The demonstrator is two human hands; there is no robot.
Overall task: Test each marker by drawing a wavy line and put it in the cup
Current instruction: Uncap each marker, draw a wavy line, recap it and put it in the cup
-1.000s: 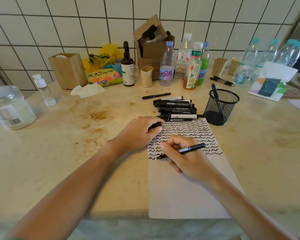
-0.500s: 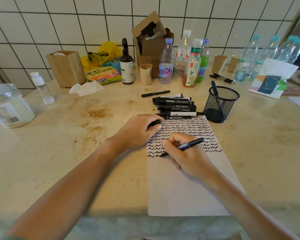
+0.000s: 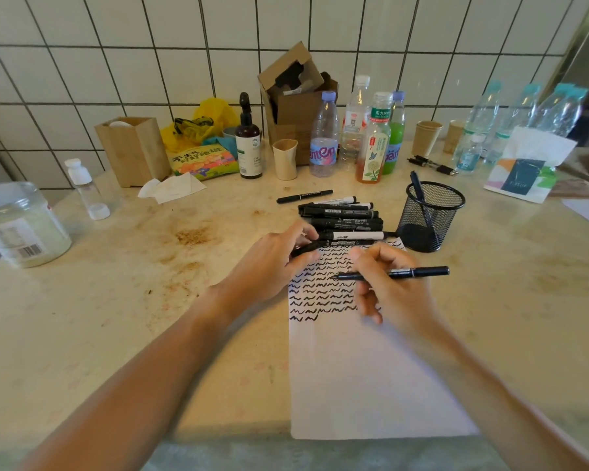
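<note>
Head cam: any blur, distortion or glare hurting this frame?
Head view: wide-angle bends the wall tiles and stretches both forearms; right hand slightly motion-smeared, its marker still legible; soft daylight, weak shadows, mild sheen on the table; bottles at far right look washed out.

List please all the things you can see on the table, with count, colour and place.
paper sheet: one, white with black wavy lines, centre front
loose markers: a pile, count unclear, black and white, behind the sheet
mesh cup: one, black, right of the pile, one marker inside
bottles: several, clear and green, along the wall
cardboard box: one, brown, back centre
wooden box: one, tan, back left
plastic jar: one, clear, far left
paper cups: three, beige, back
left hand: on a black marker at the sheet's top
right hand: holds a black marker above the lines
</note>
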